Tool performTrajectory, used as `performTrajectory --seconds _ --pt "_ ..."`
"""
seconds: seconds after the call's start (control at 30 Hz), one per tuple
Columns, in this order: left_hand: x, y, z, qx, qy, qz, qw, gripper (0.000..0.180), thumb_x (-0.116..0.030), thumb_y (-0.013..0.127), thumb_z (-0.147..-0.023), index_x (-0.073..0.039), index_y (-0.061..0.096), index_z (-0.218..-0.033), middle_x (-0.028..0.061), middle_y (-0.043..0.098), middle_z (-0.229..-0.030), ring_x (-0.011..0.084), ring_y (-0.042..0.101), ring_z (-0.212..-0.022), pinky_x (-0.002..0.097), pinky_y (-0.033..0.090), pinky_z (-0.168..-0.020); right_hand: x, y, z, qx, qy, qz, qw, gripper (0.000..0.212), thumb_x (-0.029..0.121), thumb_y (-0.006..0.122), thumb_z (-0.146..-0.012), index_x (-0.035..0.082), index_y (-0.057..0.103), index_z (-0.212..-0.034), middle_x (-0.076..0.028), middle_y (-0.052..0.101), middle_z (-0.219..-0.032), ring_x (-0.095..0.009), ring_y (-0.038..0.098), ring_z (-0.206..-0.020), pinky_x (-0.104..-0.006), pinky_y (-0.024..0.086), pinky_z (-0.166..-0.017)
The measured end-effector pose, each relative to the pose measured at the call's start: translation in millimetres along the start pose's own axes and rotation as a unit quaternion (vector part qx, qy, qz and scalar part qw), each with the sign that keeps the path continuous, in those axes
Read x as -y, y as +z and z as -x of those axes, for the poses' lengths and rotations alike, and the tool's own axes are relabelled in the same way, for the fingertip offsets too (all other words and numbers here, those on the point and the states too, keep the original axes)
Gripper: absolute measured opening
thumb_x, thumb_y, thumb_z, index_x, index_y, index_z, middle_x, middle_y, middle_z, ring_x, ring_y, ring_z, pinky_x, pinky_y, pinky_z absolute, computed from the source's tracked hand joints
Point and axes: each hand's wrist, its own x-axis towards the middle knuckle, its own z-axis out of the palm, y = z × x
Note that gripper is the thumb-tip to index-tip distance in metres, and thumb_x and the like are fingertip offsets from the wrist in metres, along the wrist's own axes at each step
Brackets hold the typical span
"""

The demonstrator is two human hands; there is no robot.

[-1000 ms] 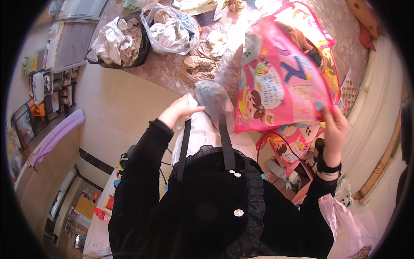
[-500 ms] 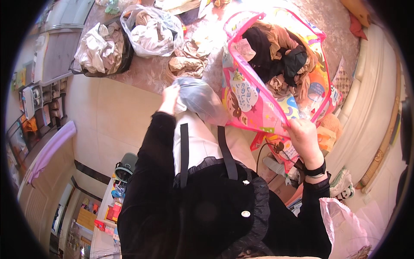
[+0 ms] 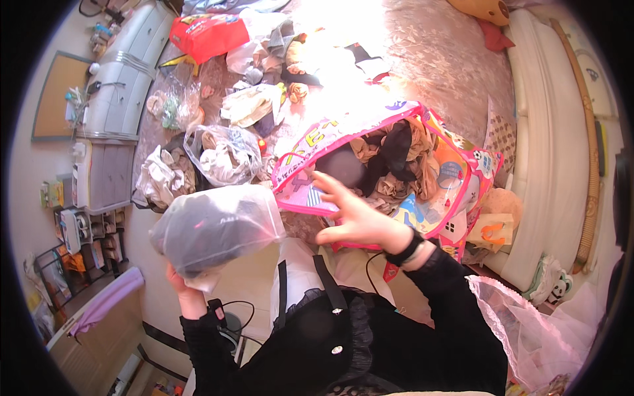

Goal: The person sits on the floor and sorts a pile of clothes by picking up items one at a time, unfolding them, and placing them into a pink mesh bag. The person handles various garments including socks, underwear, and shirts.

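Observation:
In my left hand [image 3: 183, 290] is the lower end of a translucent plastic bag [image 3: 218, 228], puffed out around something dark grey; my fingers are partly hidden beneath it. My right hand [image 3: 360, 221] hovers with its fingers spread, holding nothing, in front of the near rim of a large pink printed storage bag [image 3: 310, 201]. This bag gapes wide on the bed, and black and tan crumpled garments [image 3: 396, 158] fill it. Whether my right fingertips touch the pink bag I cannot tell.
On the bed [image 3: 449, 72], left of the pink bag, lie a clear bag of pale cloth [image 3: 228, 158], a dark bag of white cloth [image 3: 165, 175], loose clothes [image 3: 254, 105] and a red bag [image 3: 210, 36]. A sheer pink mesh piece [image 3: 528, 323] hangs at the lower right.
My left hand has swung left with the translucent bag, which now looks fuller. My right hand has let go of the pink bag's rim and moved left, fingers spreading. The view has shifted.

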Motion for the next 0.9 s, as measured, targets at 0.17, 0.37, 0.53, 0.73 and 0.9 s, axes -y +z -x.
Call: performTrajectory --seconds 0.17,0.37,0.53,0.73,0.9 --pt "20 113 -58 0.130 0.005 -0.085 0.988 0.064 -0.031 0.047 -0.092 -0.001 0.027 -0.144 0.0211 0.039 -0.142 0.0394 0.043 -0.126 0.0516 0.038 -0.104 18 3 -39 0.058 -0.119 -0.332 0.934 0.088 0.018 0.075 -0.076 0.001 0.023 -0.146 -0.011 0.040 -0.140 -0.022 0.042 -0.126 -0.0362 0.036 -0.104" --pt "74 225 -158 0.105 -0.012 -0.223 0.969 0.041 -0.015 0.051 -0.097 -0.001 0.044 -0.134 0.0144 0.058 -0.121 0.0196 0.058 -0.109 0.0335 0.046 -0.094 37 -116 -31 -0.397 -0.128 -0.220 0.882 0.042 -0.009 0.046 -0.066 -0.003 0.064 -0.104 -0.007 0.066 -0.095 -0.016 0.062 -0.082 -0.0260 0.050 -0.072" --pt "73 214 -148 0.039 -0.049 -0.259 0.964 0.039 -0.019 0.056 -0.095 -0.001 0.048 -0.129 0.0138 0.063 -0.112 0.0210 0.060 -0.103 0.0343 0.047 -0.091 59 -234 -42 -0.546 -0.200 0.001 0.814 0.052 -0.011 0.037 -0.071 -0.002 0.058 -0.117 -0.012 0.065 -0.103 -0.013 0.062 -0.070 -0.0219 0.045 -0.048" --pt "58 194 -134 0.096 0.023 -0.253 0.963 0.046 -0.022 0.063 -0.089 0.001 0.050 -0.127 0.0139 0.059 -0.118 0.0216 0.057 -0.108 0.0359 0.044 -0.096 53 -287 -108 -0.431 -0.017 0.050 0.901 0.031 0.028 0.061 -0.090 0.004 0.064 -0.109 -0.001 0.064 -0.104 -0.011 0.057 -0.093 -0.0303 0.047 -0.076" --pt "72 220 -161 0.106 0.134 -0.601 0.781 0.036 -0.017 0.070 -0.080 0.004 0.062 -0.107 0.0128 0.062 -0.107 0.0237 0.058 -0.102 0.0330 0.045 -0.091 14 -206 -18 -0.110 -0.025 0.226 0.967 0.037 0.021 0.070 -0.084 0.003 0.062 -0.115 -0.004 0.065 -0.106 -0.013 0.059 -0.096 -0.0284 0.048 -0.084"
